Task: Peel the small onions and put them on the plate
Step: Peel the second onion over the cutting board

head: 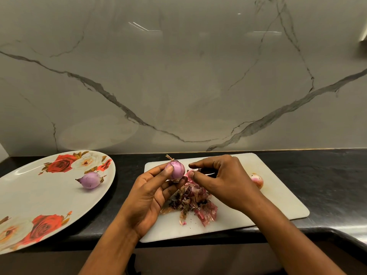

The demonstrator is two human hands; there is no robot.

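Note:
My left hand grips a small purple onion between thumb and fingers, held above the white cutting board; its dry stem points up and left. My right hand hovers just right of the onion with curled fingers, its fingertips close to the onion; whether it pinches a bit of skin I cannot tell. A peeled purple onion lies on the large rose-patterned plate at the left. Another small pinkish onion rests on the board, partly hidden behind my right hand.
A heap of onion skins lies on the board under my hands. Board and plate sit on a black counter that ends at a marble wall behind. The counter's front edge curves at the lower right.

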